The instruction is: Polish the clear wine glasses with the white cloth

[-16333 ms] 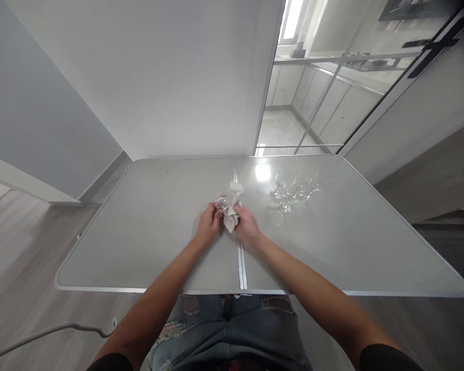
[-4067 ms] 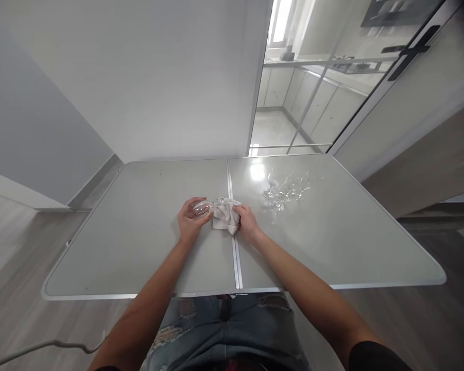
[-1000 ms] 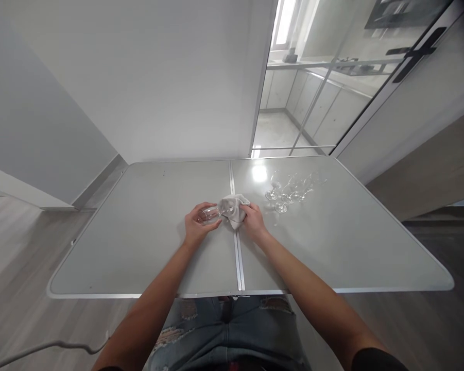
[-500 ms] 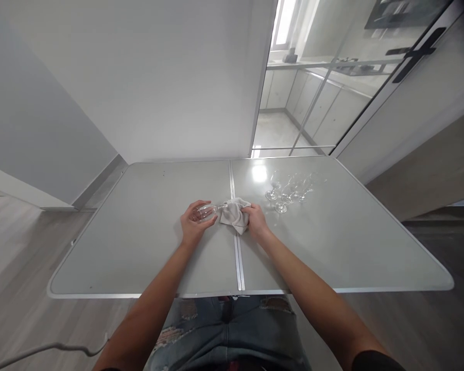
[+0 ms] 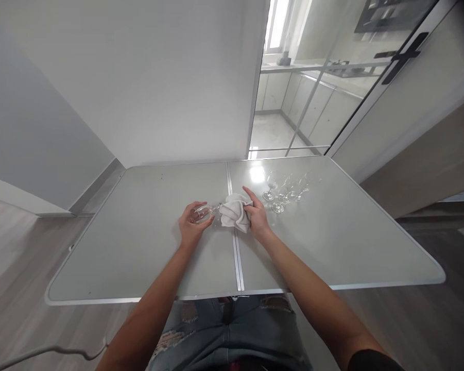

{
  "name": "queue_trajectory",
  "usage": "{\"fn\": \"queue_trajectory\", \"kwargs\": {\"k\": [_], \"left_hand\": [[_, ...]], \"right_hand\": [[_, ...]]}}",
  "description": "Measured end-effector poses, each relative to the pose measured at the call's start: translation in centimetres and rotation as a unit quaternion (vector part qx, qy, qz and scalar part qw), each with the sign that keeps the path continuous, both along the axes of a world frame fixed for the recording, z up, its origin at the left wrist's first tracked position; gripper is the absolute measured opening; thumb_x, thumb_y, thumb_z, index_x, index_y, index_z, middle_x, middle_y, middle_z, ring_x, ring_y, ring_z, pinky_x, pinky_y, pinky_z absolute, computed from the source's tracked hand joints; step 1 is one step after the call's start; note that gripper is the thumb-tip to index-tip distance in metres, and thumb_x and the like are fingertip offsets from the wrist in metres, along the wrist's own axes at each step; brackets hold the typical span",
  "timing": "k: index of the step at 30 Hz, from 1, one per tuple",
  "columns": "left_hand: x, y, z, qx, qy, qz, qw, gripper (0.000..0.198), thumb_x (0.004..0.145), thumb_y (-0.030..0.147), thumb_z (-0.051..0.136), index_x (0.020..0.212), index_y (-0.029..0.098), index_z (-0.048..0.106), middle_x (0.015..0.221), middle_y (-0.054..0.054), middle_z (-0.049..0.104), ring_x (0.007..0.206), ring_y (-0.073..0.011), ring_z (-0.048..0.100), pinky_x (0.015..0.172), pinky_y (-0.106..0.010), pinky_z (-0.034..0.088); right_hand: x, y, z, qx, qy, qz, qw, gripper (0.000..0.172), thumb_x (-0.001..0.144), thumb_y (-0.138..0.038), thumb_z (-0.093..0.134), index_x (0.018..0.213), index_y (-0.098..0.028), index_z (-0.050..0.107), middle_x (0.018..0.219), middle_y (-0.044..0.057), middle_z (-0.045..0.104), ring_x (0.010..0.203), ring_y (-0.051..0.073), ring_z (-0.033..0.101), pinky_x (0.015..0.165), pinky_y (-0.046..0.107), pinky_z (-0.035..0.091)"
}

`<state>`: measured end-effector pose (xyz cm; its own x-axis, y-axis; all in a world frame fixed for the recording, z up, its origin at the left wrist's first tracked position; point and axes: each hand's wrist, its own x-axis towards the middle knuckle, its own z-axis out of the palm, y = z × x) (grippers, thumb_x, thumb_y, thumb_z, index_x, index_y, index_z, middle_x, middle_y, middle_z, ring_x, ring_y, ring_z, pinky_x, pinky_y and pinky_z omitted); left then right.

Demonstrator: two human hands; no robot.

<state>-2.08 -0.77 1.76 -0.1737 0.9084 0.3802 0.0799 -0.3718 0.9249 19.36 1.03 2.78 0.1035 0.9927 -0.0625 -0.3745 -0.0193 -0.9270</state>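
My left hand is wrapped round the bowl of a clear wine glass, which lies sideways with its stem pointing right. A light grey cloth covers the foot end of the glass. My right hand grips the cloth from the right, its index finger lifted and stretched out along the far side. The foot itself is hidden under the cloth. Both hands are above the middle of the table, close to its metal seam.
Several clear stemmed glasses stand in a group on the right half of the pale table. A metal seam splits the tabletop. A white wall and a glazed door border the far edge. A grey cable lies at lower left.
My right hand has opened somewhat on the cloth, its index finger now raised and extended. The cloth has been bunched differently round the foot end. The view has shifted slightly.
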Motion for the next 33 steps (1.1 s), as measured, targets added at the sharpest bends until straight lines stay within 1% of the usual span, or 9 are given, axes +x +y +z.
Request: {"fn": "queue_trajectory", "kwargs": {"k": [3,5,12,17,20,22,28,30,33], "left_hand": [[0.1,-0.1,0.0,-0.001,0.011,-0.013,1.000,0.056,0.066,0.037,0.089,0.113,0.021,0.064,0.114,-0.010,0.071,0.094,-0.0233,0.075,0.093,-0.045,0.063],[0.1,-0.2,0.0,0.000,0.020,-0.018,1.000,0.055,0.067,0.037,0.089,0.113,0.021,0.064,0.114,-0.010,0.071,0.094,-0.0233,0.075,0.092,-0.044,0.063],[0.0,-0.4,0.5,-0.001,0.040,-0.036,0.999,0.054,0.069,0.035,0.088,0.115,0.021,0.063,0.117,-0.010,0.070,0.096,-0.0241,0.075,0.089,-0.044,0.064],[0.2,-0.9,0.4,-0.035,0.047,-0.105,0.993,0.056,0.070,0.033,0.087,0.117,0.021,0.060,0.121,-0.011,0.069,0.097,-0.0251,0.074,0.085,-0.043,0.065],[0.3,-1.2,-0.1,-0.028,0.061,-0.158,0.985,0.057,0.068,0.032,0.088,0.117,0.021,0.061,0.120,-0.011,0.070,0.096,-0.0254,0.075,0.087,-0.045,0.064],[0.4,-1.2,-0.5,-0.020,0.073,-0.180,0.981,0.057,0.067,0.031,0.089,0.116,0.021,0.062,0.119,-0.012,0.070,0.097,-0.0259,0.074,0.089,-0.045,0.063],[0.7,-0.7,-0.7,-0.015,-0.002,-0.263,0.965,0.093,0.058,0.048,0.092,0.135,0.028,0.046,0.142,-0.018,0.057,0.100,-0.0286,0.074,0.086,-0.043,0.061],[0.6,-0.5,-0.6,-0.026,0.008,-0.219,0.975,0.074,0.069,0.052,0.084,0.130,0.026,0.050,0.137,-0.015,0.059,0.095,-0.0246,0.074,0.083,-0.038,0.059],[0.4,-0.3,-0.8,-0.059,0.140,-0.118,0.981,0.030,0.089,0.047,0.063,0.084,0.018,0.062,0.080,-0.002,0.066,0.065,-0.0136,0.063,0.064,-0.025,0.048]], "right_hand": [[0.2,-0.3,0.5,0.051,-0.058,0.016,0.997,0.013,0.066,-0.025,0.055,0.066,-0.021,0.067,0.081,0.001,0.064,0.080,0.018,0.055,0.071,0.027,0.042],[0.3,-0.4,0.8,0.071,-0.078,0.026,0.994,0.020,0.071,-0.031,0.057,0.054,-0.021,0.058,0.076,0.003,0.061,0.079,0.018,0.054,0.070,0.027,0.042],[1.0,-2.1,2.8,0.072,-0.243,0.042,0.966,0.038,0.087,-0.053,0.060,0.073,-0.019,0.069,0.061,-0.001,0.056,0.059,0.014,0.049,0.060,0.026,0.039],[-0.3,-5.3,2.9,0.126,-0.554,0.107,0.816,0.050,0.087,-0.036,0.069,0.135,-0.026,0.058,0.085,0.001,0.070,0.073,0.018,0.063,0.069,0.028,0.043],[-2.0,-6.2,1.9,0.117,-0.682,0.100,0.715,0.033,0.095,-0.034,0.059,0.125,-0.022,0.064,0.106,0.008,0.069,0.081,0.021,0.066,0.068,0.029,0.041],[-2.7,-6.3,1.4,0.099,-0.710,0.095,0.691,0.024,0.098,-0.031,0.051,0.108,-0.018,0.069,0.105,0.009,0.068,0.075,0.019,0.066,0.065,0.028,0.040],[-0.3,-7.1,1.3,0.082,-0.713,0.051,0.695,0.025,0.098,-0.026,0.048,0.095,-0.017,0.071,0.096,0.008,0.068,0.071,0.019,0.066,0.062,0.028,0.037],[2.6,-7.7,1.1,0.070,-0.701,0.014,0.709,0.026,0.098,-0.025,0.047,0.095,-0.018,0.072,0.095,0.008,0.070,0.074,0.019,0.066,0.064,0.028,0.039],[8.2,-7.7,0.4,0.044,-0.615,-0.110,0.779,0.023,0.093,-0.026,0.054,0.094,-0.022,0.076,0.092,0.006,0.075,0.081,0.019,0.068,0.074,0.027,0.044]]}}
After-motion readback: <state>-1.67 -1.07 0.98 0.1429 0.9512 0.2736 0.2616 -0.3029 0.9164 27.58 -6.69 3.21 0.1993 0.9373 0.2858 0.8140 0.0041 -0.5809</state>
